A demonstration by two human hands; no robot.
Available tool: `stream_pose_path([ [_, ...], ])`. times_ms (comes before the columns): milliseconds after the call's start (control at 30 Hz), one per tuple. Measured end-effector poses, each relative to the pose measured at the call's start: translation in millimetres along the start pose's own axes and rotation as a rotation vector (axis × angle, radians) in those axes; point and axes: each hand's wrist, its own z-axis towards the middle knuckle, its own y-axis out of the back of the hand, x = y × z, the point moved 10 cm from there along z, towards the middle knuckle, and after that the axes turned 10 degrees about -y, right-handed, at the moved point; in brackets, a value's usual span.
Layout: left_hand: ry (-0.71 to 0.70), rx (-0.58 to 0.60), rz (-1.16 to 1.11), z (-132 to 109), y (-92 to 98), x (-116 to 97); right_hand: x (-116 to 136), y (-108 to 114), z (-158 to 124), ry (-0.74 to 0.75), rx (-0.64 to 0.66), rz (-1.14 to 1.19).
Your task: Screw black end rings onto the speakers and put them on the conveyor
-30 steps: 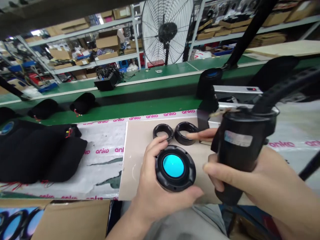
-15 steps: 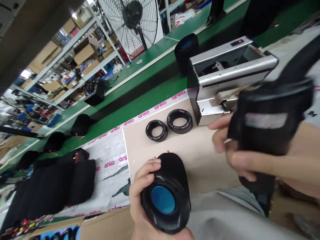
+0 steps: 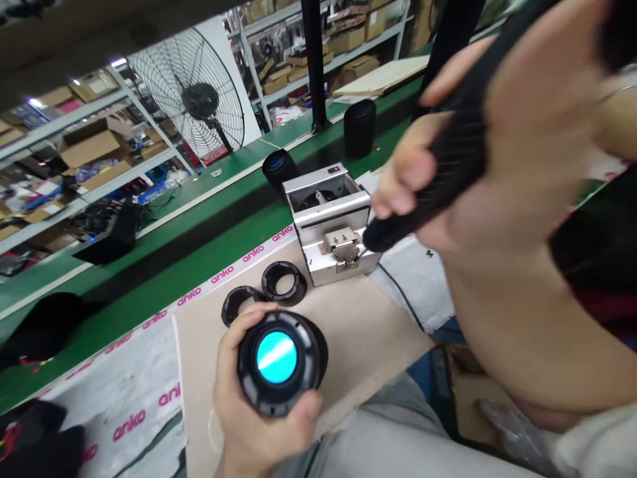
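Note:
My left hand (image 3: 259, 411) is wrapped round a black round speaker (image 3: 279, 362) with a bright blue centre, held over the beige board (image 3: 358, 332) with its face up toward me. My right hand (image 3: 497, 133) is raised close to the camera and blurred, its fingers closed on a black power screwdriver (image 3: 438, 179) whose tip points down toward a silver screw-feeder box (image 3: 331, 222). Two loose black rings (image 3: 283, 282) lie on the board just beyond the speaker.
A green conveyor belt (image 3: 149, 279) runs behind the board, with black cylindrical speakers (image 3: 359, 126) standing on it. White "anko" printed sheet (image 3: 114, 392) covers the bench at left. A floor fan (image 3: 192, 96) and shelves with cardboard boxes stand behind.
My right hand has lifted the screwdriver up and toward the camera. My left hand turned the speaker face up again. The view has swung right, so the feeder box now sits mid-frame.

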Motion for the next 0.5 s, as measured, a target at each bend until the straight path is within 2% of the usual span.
stream_pose_path([
  [100,0.033,0.042,-0.052,7,-27.4,5,-9,-24,5,-0.081,0.129,-0.073],
  [167,0.071,0.069,-0.058,9,-38.3,8,-19,-28,10,-0.128,0.184,-0.106],
  [267,0.116,0.074,-0.066,8,-41.9,10,-31,-34,17,-0.154,0.243,-0.051],
  [367,0.139,0.065,-0.078,6,-40.2,11,-39,-50,19,-0.154,0.276,0.016],
  [500,0.168,0.063,-0.099,5,-40.1,13,-40,-65,16,-0.045,0.277,0.217],
])
